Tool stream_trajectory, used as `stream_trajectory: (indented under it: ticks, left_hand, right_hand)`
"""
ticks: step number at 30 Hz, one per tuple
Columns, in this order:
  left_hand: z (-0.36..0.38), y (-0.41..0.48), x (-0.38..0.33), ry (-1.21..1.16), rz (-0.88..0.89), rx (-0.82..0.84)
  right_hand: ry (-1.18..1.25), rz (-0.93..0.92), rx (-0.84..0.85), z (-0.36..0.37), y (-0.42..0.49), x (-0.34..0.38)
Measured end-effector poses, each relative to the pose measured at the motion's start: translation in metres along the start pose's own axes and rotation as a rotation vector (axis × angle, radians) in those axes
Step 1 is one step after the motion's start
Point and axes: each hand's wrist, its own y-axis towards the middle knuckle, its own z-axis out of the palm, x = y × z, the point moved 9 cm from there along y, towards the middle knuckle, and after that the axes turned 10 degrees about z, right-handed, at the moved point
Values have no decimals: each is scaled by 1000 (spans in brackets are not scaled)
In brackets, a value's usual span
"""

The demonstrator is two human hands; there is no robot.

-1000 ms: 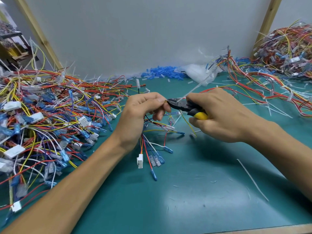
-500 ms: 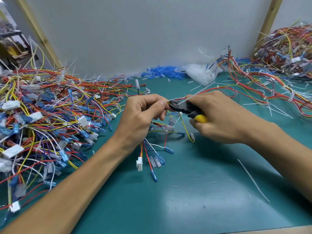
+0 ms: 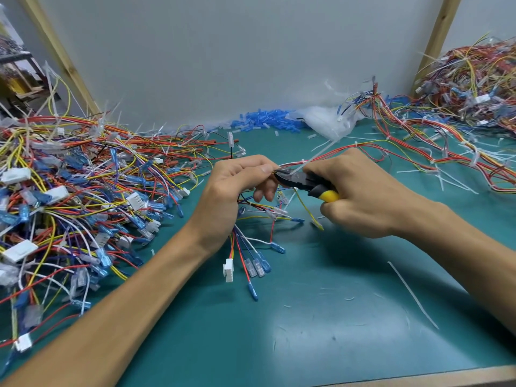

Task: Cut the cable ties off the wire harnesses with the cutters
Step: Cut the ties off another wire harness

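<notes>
My left hand [image 3: 237,188] grips a wire harness [image 3: 251,255] above the green mat; its red, blue and white leads with blue terminals and a white connector hang below my palm. My right hand [image 3: 360,191] holds black cutters with a yellow handle [image 3: 304,182]. The cutter jaws sit at a white cable tie [image 3: 312,157] on the harness, right beside my left thumb. The tie's tail sticks up to the right. The harness runs on as red and orange wires toward the right.
A big tangle of loose harnesses [image 3: 69,196] covers the left of the green mat [image 3: 321,317]. More harnesses [image 3: 469,79] pile up at the back right. Blue terminals [image 3: 262,121] and a plastic bag [image 3: 326,121] lie by the back wall. Cut ties [image 3: 413,294] are scattered on the mat.
Both hands have stayed nearly in place. The cutter jaws have shifted slightly and now sit on the white tie beside my left thumb.
</notes>
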Motion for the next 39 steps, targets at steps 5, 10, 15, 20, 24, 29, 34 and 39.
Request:
stream_trajectory:
  ticks: [5,10,15,20,24,29,34,39]
  left_hand:
    - [5,0,-1,26,-5,59]
    - [10,1,-7,63,3,90]
    - [12,0,-13,94,34,94]
    - [14,-1,-19,113,61,91]
    - [14,-1,-22,126,67,93]
    - [13,-2,-20,134,62,88]
    - [13,-2,-19,134,55,89]
    - [12,-1,-19,132,55,87]
  right_hand:
    - [16,3,8,0,-1,2]
    - [14,14,13,0,0,0]
    - [41,13,22,0,0,-1]
    - [73,15,30,-1,-1,0]
    - [80,14,46,-1,-1,0]
    - [81,12,57,0,-1,0]
    - [98,2,65,1,-1,1]
    - [114,-27,54,1,-2,3]
